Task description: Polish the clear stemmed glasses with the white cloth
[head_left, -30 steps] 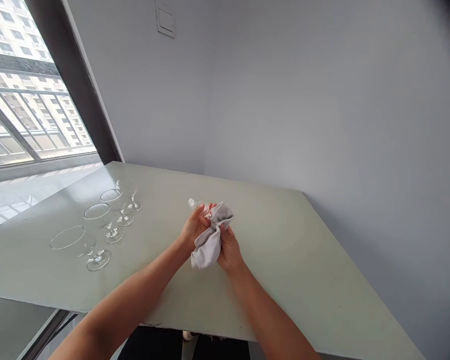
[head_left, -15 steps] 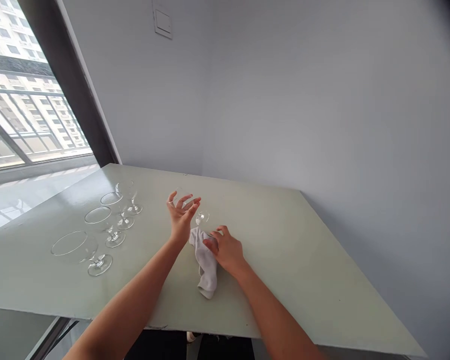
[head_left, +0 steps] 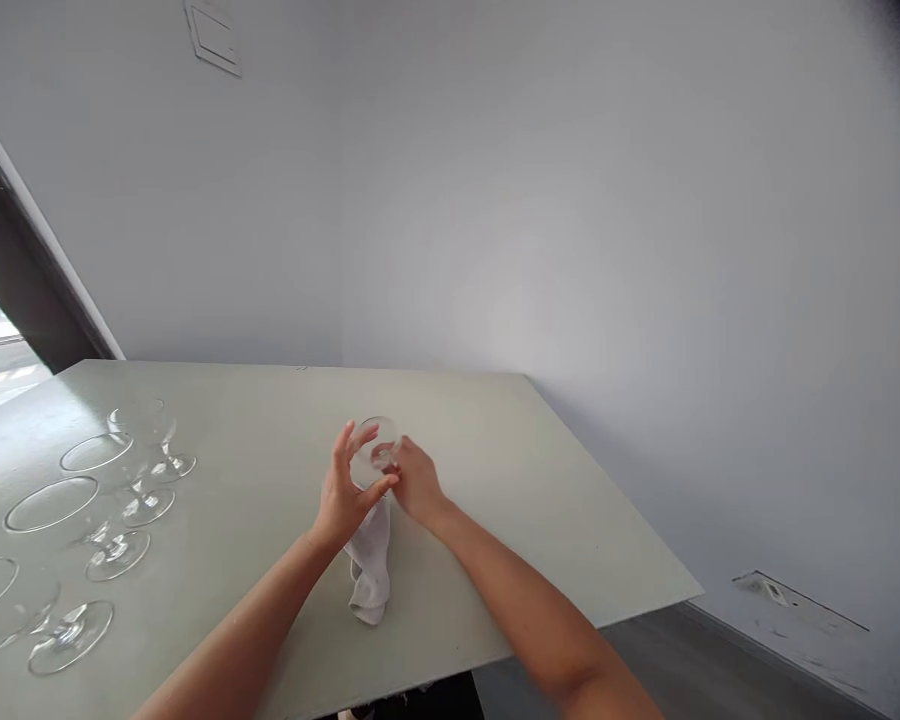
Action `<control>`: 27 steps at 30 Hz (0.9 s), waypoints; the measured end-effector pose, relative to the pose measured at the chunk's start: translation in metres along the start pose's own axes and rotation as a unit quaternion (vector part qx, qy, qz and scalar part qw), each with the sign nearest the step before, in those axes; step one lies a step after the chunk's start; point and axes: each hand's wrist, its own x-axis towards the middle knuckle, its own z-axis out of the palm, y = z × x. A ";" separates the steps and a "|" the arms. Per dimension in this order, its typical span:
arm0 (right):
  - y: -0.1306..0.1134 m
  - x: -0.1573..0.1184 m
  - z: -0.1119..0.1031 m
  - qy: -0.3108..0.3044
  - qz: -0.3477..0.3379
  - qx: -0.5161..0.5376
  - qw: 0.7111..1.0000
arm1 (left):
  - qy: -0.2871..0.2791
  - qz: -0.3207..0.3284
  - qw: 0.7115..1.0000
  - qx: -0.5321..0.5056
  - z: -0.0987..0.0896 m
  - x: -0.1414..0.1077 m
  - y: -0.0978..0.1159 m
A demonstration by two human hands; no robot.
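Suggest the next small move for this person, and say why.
Probably set the stemmed glass down upright beside the row of glasses. The left hand and right hand both hold it, the white cloth lies on the table below them, and the row stands on its feet.

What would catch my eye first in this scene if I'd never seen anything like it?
Your eye would land mid-table, where a bare left hand and right hand hold a clear stemmed glass over a crumpled white cloth. To their left, a row of matching clear glasses runs along the pale green table.
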 end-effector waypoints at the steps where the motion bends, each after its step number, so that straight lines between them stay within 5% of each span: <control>1: 0.015 0.007 -0.006 0.019 0.038 0.018 0.999 | -0.015 -0.020 0.998 0.061 0.000 0.000 -0.006; 4: 0.069 0.029 -0.028 0.094 0.203 0.013 0.975 | -0.060 -0.082 0.974 0.202 0.003 -0.001 -0.025; 8: 0.137 0.048 -0.056 0.134 0.283 -0.020 0.950 | -0.112 -0.145 0.948 0.261 0.005 -0.001 -0.045; 12: 0.180 0.055 -0.073 0.158 0.344 -0.051 0.924 | -0.116 -0.164 0.943 0.265 0.004 0.001 -0.050; 21: 0.228 0.062 -0.089 0.201 0.405 -0.081 0.888 | -0.116 -0.176 0.944 0.254 0.004 0.001 -0.052; 27: 0.239 0.050 -0.092 0.221 0.403 -0.061 0.886 | -0.096 -0.180 0.950 0.235 0.004 0.002 -0.050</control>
